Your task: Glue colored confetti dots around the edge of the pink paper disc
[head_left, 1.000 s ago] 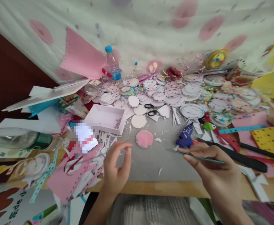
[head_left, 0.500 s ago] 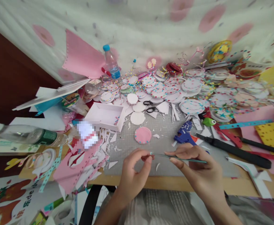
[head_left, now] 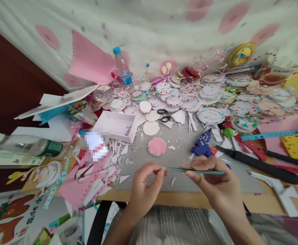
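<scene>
My right hand (head_left: pixel 214 175) grips a pair of thin teal tweezers (head_left: pixel 202 171), held nearly level with the tips pointing left. Those tips reach the fingertips of my left hand (head_left: pixel 149 187). There, thumb and forefinger are pinched on a tiny pale piece (head_left: pixel 163 168), too small to make out fully. Just beyond the hands, a pink disc (head_left: pixel 157 146) with small blue dots along its edge lies flat on the grey cutting mat (head_left: pixel 136 170). Several plain white discs (head_left: pixel 151 128) lie behind it.
Black-handled scissors (head_left: pixel 165 118) lie past the discs. A blue glue gun (head_left: pixel 202 144) and a black craft knife (head_left: pixel 263 165) are at right. An open white box (head_left: pixel 115 124) stands left, beside paper scraps. Decorated discs (head_left: pixel 210 115) are heaped along the back near a water bottle (head_left: pixel 123 68).
The tiny piece sits lower between my left fingertips and shows less. The tweezers have turned slightly, showing more of their side. The whole view has shifted a little.
</scene>
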`<move>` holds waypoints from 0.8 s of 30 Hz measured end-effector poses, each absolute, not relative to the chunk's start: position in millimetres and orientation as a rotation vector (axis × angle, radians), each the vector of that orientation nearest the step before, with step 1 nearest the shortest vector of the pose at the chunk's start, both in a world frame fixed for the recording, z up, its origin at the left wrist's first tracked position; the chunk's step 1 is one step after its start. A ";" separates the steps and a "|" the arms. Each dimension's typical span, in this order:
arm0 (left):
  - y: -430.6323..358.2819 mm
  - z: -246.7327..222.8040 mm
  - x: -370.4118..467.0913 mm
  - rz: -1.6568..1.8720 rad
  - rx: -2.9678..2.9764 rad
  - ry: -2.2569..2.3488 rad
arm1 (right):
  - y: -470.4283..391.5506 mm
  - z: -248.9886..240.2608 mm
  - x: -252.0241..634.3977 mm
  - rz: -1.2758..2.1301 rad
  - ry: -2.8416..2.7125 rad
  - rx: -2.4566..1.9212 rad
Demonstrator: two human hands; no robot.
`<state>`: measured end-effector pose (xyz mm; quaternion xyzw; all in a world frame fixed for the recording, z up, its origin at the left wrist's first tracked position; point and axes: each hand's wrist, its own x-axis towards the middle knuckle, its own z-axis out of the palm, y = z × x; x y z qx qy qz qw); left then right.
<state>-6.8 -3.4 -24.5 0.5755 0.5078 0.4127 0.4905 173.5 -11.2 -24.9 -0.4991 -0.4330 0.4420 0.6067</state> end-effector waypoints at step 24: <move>-7.2 -28.7 4.1 0.930 0.948 1.295 | -23.1 -48.5 153.0 0.273 -2.062 -0.886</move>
